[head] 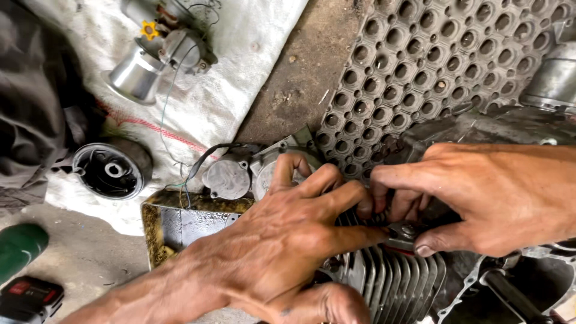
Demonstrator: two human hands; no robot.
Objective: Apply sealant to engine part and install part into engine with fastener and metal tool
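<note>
My left hand [288,240] lies spread over a grey finned engine cylinder [390,282], fingers curled on its top fins and pressing it down. My right hand [480,198] comes in from the right and pinches a small metal part [403,231] at the top of the fins between thumb and fingers. The fingertips of both hands meet there. Just left of my left hand, a round grey motor cover [227,179] with black wires sits on the engine. The engine case [474,129] runs behind my right hand, partly hidden.
A black perforated rubber mat [438,54] lies at the top right. A dirty white cloth [240,54] holds a shiny metal cylinder part [135,75] with a yellow star piece. A black round cover [111,170], a rusty metal tray [174,225] and a green-handled tool [21,246] lie left.
</note>
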